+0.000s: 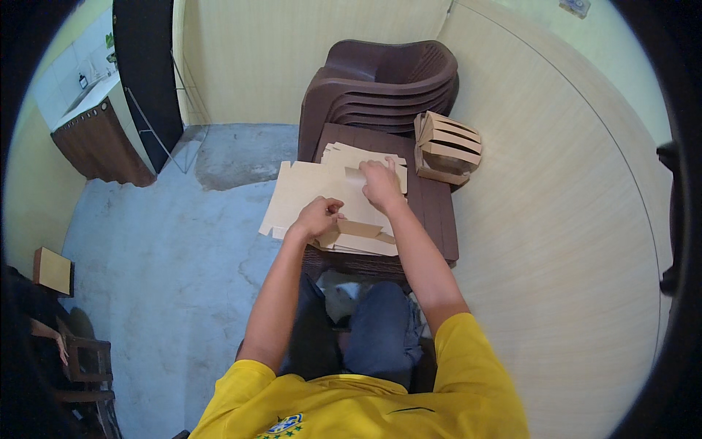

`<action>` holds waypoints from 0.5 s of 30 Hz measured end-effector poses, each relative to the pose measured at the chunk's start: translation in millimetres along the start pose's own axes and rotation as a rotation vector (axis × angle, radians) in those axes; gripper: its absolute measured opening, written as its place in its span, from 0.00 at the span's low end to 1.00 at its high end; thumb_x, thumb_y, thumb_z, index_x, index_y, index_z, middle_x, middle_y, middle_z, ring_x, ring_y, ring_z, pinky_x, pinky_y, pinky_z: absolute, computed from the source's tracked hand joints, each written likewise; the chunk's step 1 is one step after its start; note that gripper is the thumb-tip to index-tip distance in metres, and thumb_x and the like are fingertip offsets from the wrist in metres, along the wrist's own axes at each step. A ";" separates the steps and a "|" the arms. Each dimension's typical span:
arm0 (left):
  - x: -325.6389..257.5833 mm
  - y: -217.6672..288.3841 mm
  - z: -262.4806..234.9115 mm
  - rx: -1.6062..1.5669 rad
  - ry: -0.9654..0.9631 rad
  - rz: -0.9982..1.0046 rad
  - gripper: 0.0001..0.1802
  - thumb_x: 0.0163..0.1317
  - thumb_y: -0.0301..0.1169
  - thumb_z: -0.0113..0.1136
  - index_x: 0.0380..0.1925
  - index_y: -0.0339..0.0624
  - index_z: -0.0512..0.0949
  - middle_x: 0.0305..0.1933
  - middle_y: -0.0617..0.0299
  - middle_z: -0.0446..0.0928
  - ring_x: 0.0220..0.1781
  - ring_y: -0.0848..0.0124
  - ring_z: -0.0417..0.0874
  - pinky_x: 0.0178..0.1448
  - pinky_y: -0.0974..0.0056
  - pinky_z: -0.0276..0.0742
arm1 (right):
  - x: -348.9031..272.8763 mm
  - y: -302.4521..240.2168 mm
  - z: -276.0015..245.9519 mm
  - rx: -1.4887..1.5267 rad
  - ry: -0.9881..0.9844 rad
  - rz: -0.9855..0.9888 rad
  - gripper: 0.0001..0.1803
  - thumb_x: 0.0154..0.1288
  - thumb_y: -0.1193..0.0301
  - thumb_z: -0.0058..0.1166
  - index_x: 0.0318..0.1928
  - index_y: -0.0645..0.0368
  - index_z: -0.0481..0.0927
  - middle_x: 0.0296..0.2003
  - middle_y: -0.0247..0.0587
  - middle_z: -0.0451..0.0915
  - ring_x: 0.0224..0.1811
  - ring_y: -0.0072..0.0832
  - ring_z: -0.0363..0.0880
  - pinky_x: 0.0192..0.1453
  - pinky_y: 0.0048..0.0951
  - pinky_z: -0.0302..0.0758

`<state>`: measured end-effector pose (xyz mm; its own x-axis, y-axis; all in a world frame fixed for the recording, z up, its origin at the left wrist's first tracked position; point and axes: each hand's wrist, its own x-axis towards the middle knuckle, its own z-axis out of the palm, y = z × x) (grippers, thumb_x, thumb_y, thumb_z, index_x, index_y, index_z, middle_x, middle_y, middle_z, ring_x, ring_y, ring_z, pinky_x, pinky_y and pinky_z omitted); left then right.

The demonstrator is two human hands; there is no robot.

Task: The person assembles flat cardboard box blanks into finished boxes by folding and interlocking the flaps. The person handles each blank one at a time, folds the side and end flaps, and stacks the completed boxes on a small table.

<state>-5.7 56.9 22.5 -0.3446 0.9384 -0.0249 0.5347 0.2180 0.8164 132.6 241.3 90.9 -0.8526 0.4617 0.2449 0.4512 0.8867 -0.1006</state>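
Observation:
A flat, light-brown cardboard box blank [307, 183] with cut tabs lies on top of several similar sheets in front of me. Along its near side a folded flap [358, 228] stands up. My left hand [316, 218] is closed at the left end of this flap, its fingers curled and partly hidden. Farther off and to the right, my right hand [382, 184] is closed on the blank's far right part, next to a small raised flap [355, 174]. The sheets rest on a dark brown plastic surface [431, 219].
Stacked brown plastic chairs [387, 80] stand behind the sheets. Several folded cardboard boxes [447, 146] sit at the far right, by the pale wall [548, 219]. A sink counter [95, 132] is far left. Another person's hand [51, 336] shows at the left edge beside a wooden chair [91, 358].

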 end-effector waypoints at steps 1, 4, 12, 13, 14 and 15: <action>1.2 -0.6 -0.7 -0.013 -0.027 -0.014 0.24 0.66 0.40 0.76 0.59 0.43 0.88 0.55 0.51 0.86 0.54 0.55 0.89 0.63 0.54 0.84 | -5.2 -0.9 -0.4 0.016 -0.009 -0.015 0.17 0.56 0.78 0.60 0.49 0.57 0.85 0.48 0.51 0.85 0.60 0.47 0.84 0.84 0.59 0.58; 3.1 7.7 -2.4 0.048 -0.026 -0.018 0.26 0.65 0.41 0.77 0.59 0.43 0.85 0.55 0.49 0.87 0.55 0.52 0.90 0.61 0.51 0.84 | -17.9 1.4 -1.4 0.013 -0.174 -0.041 0.17 0.60 0.79 0.57 0.51 0.59 0.85 0.52 0.54 0.87 0.61 0.48 0.85 0.87 0.55 0.59; 10.5 48.7 -4.3 0.394 0.237 -0.012 0.36 0.60 0.50 0.80 0.63 0.48 0.78 0.61 0.54 0.84 0.57 0.50 0.88 0.60 0.47 0.85 | -57.8 18.2 34.6 0.205 -0.057 -0.133 0.28 0.65 0.79 0.52 0.66 0.63 0.83 0.72 0.53 0.79 0.78 0.46 0.74 0.85 0.51 0.67; 13.8 46.5 -6.4 0.396 0.266 0.034 0.36 0.60 0.50 0.80 0.64 0.49 0.78 0.62 0.55 0.83 0.58 0.50 0.87 0.60 0.47 0.85 | -59.5 19.7 35.6 0.238 -0.052 -0.156 0.28 0.64 0.79 0.53 0.66 0.63 0.82 0.72 0.54 0.79 0.79 0.46 0.73 0.85 0.51 0.66; 18.8 44.8 -7.7 0.435 0.309 0.121 0.35 0.62 0.51 0.78 0.65 0.49 0.79 0.63 0.56 0.82 0.60 0.51 0.85 0.61 0.47 0.83 | -58.2 21.0 34.2 0.260 -0.065 -0.158 0.29 0.64 0.79 0.54 0.67 0.63 0.81 0.73 0.54 0.78 0.80 0.46 0.72 0.86 0.50 0.65; 24.4 42.7 -7.7 0.473 0.355 0.211 0.34 0.63 0.51 0.76 0.65 0.50 0.80 0.65 0.58 0.81 0.62 0.51 0.83 0.62 0.47 0.82 | -55.8 21.7 31.4 0.265 -0.097 -0.143 0.29 0.63 0.78 0.55 0.67 0.63 0.81 0.73 0.55 0.78 0.81 0.46 0.71 0.86 0.50 0.65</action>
<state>2.8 87.0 61.2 -0.3865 0.8454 0.3685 0.8746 0.2092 0.4373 181.7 235.5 44.8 -0.9294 0.3205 0.1828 0.2513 0.9126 -0.3227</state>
